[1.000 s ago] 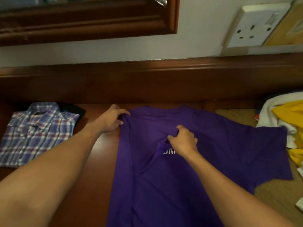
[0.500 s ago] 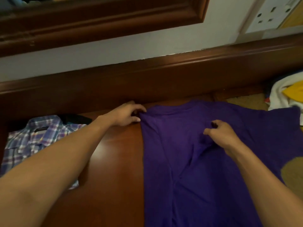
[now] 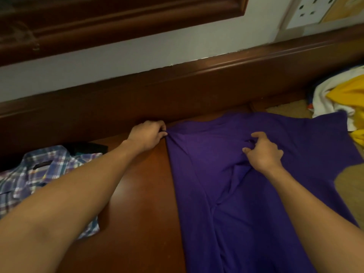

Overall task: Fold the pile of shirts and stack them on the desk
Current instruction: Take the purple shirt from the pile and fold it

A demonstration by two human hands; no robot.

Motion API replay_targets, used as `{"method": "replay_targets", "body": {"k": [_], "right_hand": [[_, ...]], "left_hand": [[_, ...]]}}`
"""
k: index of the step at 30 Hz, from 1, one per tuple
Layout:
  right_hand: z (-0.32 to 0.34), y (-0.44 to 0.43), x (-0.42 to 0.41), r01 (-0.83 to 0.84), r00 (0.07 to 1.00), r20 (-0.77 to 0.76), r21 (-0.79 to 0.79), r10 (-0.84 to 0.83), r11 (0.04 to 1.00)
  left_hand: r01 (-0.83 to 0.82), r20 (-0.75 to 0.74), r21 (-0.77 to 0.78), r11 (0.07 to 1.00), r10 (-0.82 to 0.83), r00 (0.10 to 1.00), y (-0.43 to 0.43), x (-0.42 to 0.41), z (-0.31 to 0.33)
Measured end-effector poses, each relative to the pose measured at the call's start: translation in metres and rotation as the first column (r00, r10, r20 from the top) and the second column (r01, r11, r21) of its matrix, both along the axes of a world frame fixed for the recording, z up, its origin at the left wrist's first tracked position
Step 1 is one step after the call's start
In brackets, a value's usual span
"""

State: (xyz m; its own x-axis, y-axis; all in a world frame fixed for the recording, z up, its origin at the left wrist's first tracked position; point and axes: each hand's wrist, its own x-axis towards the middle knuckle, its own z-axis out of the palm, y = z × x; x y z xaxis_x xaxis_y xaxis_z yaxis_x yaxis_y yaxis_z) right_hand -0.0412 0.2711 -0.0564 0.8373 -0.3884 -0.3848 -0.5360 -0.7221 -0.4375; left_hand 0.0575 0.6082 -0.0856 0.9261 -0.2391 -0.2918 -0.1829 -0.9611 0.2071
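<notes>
Head view, starting at the left: a plaid shirt (image 3: 39, 178) lies folded on the worktop (image 3: 137, 203). A dark garment (image 3: 88, 149) shows at its far edge and seems to lie under it. So one shirt, perhaps two, look finished and the stack is begun.

Next, the left hand (image 3: 147, 134) has its fingers pinched on the left shoulder corner of the purple shirt (image 3: 246, 213). That shirt lies spread across the middle of the worktop, collar toward the wall, with its right side over a tan surface (image 3: 350, 184). The right hand (image 3: 264, 152) is at the chest, fingers curled round a small bunch of cloth. My judgement is that this shirt is only being laid out, since no fold in it looks set.

At the far right, a heap of white and yellow clothes (image 3: 344, 97) waits unfolded, so most of the work looks left. The heap touches the purple sleeve and crowds that side, and the raised wooden rail (image 3: 197, 85) runs close behind the collar.
</notes>
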Motion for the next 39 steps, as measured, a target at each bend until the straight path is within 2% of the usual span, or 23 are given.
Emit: {"method": "replay_targets", "body": {"k": [3, 5, 8, 10, 12, 14, 17, 21, 26, 30, 34, 39], "right_hand": [[-0.008, -0.001, -0.009, -0.021, 1.000, 0.011, -0.017, 0.021, 1.000], [-0.010, -0.003, -0.016, 0.000, 0.998, 0.057, -0.015, 0.001, 1.000], [-0.007, -0.003, -0.033, 0.068, 0.978, 0.198, -0.010, -0.065, 0.998], [-0.001, 0.000, -0.055, 0.043, 0.976, 0.214, 0.007, -0.043, 0.999], [-0.001, 0.005, -0.088, -0.039, 0.996, 0.088, 0.064, 0.033, 0.997], [-0.006, 0.014, -0.129, -0.143, 0.987, -0.059, 0.133, 0.152, 0.981], [-0.013, 0.029, -0.197, -0.264, 0.946, -0.144, 0.183, 0.292, 0.947], [-0.023, 0.041, -0.285, -0.251, 0.949, -0.155, 0.152, 0.274, 0.956], [-0.017, 0.052, -0.356, -0.219, 0.964, -0.111, 0.192, 0.243, 0.957], [-0.016, 0.063, -0.376, -0.242, 0.963, -0.079, 0.156, 0.256, 0.958], [-0.008, 0.071, -0.383, -0.194, 0.979, -0.014, 0.194, 0.201, 0.962], [-0.007, 0.064, -0.390, -0.030, 0.999, 0.043, 0.409, 0.014, 0.912]], "left_hand": [[-0.031, -0.019, -0.093, 0.995, 0.029, 0.999, -0.004, -0.010, -0.003], [-0.020, -0.003, -0.096, 0.995, 0.020, 1.000, -0.006, -0.020, -0.003], [-0.095, 0.163, -0.128, 0.987, 0.115, 0.980, -0.016, -0.043, 0.000], [0.001, 0.296, -0.199, 0.980, 0.059, 0.953, -0.028, -0.073, 0.005], [0.255, 0.335, -0.269, 0.929, -0.158, 0.929, -0.043, -0.111, 0.007], [0.456, 0.286, -0.297, 0.839, -0.378, 0.881, -0.056, -0.154, 0.004], [0.606, 0.197, -0.264, 0.750, -0.573, 0.795, -0.074, -0.208, 0.000], [0.711, 0.086, -0.079, 0.699, -0.706, 0.703, -0.093, -0.242, 0.005], [0.722, -0.070, 0.178, 0.668, -0.723, 0.687, -0.109, -0.256, 0.030], [0.727, -0.103, 0.301, 0.617, -0.737, 0.668, -0.117, -0.261, 0.046], [0.741, -0.139, 0.308, 0.596, -0.743, 0.655, -0.121, -0.263, 0.059], [0.727, -0.242, 0.251, 0.639, -0.686, 0.686, -0.131, -0.259, 0.068]]}}
